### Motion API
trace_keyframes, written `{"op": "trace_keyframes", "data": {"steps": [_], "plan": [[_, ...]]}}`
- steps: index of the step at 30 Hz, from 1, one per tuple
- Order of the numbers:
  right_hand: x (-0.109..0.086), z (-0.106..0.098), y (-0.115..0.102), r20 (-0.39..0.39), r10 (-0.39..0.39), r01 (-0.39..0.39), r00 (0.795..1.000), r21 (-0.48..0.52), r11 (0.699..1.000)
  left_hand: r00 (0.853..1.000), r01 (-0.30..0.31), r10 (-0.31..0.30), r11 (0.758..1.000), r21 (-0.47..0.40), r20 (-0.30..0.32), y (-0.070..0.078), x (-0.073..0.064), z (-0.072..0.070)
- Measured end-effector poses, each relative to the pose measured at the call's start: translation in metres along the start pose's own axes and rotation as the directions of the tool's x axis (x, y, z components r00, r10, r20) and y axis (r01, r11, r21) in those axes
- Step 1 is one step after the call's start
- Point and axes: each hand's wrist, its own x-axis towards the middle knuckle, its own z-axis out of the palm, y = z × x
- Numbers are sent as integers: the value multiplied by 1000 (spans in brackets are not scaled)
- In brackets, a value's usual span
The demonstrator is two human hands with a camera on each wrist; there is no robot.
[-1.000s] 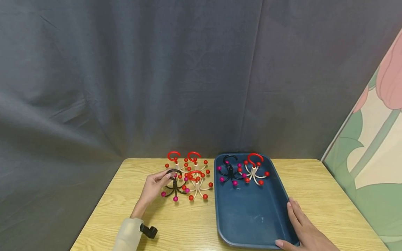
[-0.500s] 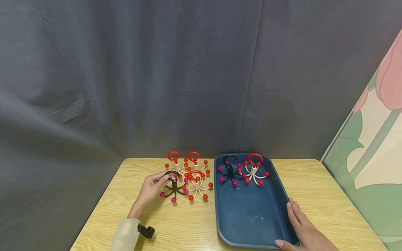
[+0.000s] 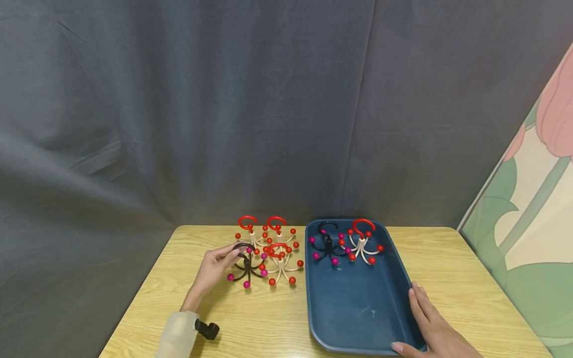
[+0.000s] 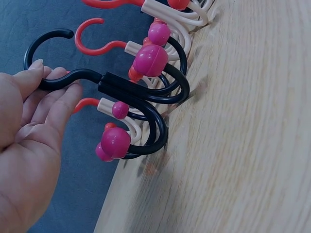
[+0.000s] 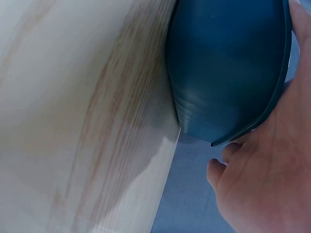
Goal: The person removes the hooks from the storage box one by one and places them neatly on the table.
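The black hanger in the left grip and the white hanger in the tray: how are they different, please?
Colour: the black hanger has black arms and hook; the white hanger has white arms and a red hook.
Balls: magenta on the black hanger, red on the white hanger.
Place: the left grip holds the black hanger outside the tray; the white hanger stands inside, unheld.
Both have curved, ball-tipped arms and a hook.

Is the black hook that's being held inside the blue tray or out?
Out. The head view shows the held black hook wholly left of the blue tray.
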Motion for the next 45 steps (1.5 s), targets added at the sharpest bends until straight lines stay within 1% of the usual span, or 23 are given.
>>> {"op": "trace_keyframes", "data": {"steps": [5, 8, 11, 13, 15, 17, 19, 23, 25, 27, 28, 30, 32, 33, 35, 39, 41, 45], "plan": [[0, -2, -1, 15, 6, -6, 1000, 6, 1000, 1000, -5, 5, 1000, -15, 2, 2, 0, 1], [1, -3, -2, 23, 10, -10, 1000, 11, 1000, 1000, -2, 2, 1000, 3, 0, 2, 0, 1], [1, -4, -2, 32, 14, -15, 999, 13, 1000, 999, 16, -14, 996, 86, -30, 4, -1, 2], [1, -4, -2, 39, 16, -17, 999, 15, 1000, 998, 34, -25, 987, 160, -55, 7, -1, 3], [1, -4, -2, 43, 16, -16, 999, 18, 1000, 997, 46, -29, 972, 232, -78, 13, -1, 6], [1, -4, -1, 45, 15, -16, 999, 20, 1000, 996, 47, -23, 957, 286, -88, 23, -1, 8], [1, -3, -1, 44, 12, -13, 999, 23, 1000, 996, 38, -11, 948, 315, -86, 34, 0, 11], [2, -1, 1, 27, 0, -1, 1000, 20, 1000, 995, -7, 43, 924, 382, -86, 62, 3, 19], [2, 0, 2, 17, -5, 5, 1000, 17, 1000, 993, -36, 79, 908, 418, -87, 76, 4, 26], [1, 1, 2, 12, -8, 8, 1000, 17, 1000, 988, -71, 125, 884, 462, -88, 91, 6, 35], [1, 1, 3, 10, -10, 10, 1000, 17, 1000, 985, -91, 148, 877, 473, -86, 97, 6, 40], [1, 0, 4, 14, -7, 7, 1000, 18, 1000, 979, -129, 187, 870, 475, -77, 109, 9, 52], [2, 1, 4, 24, -3, 2, 1000, 20, 1000, 975, -157, 212, 869, 470, -67, 119, 12, 62], [3, 2, 4, 27, -2, 1, 1000, 20, 1000, 973, -174, 225, 871, 459, -58, 123, 15, 67], [4, 1, 4, 32, 1, -2, 999, 18, 1000, 972, -195, 232, 890, 413, -41, 131, 20, 78], [5, 1, 5, 26, -5, 4, 1000, 22, 1000, 972, -218, 234, 911, 351, -3, 140, 35, 97], [4, 2, 5, 20, -9, 9, 1000, 21, 1000, 978, -201, 209, 921, 334, 12, 141, 42, 106], [3, 4, 5, -2, -20, 20, 1000, 6, 1000, 989, -146, 139, 937, 319, 44, 137, 54, 122]]}}
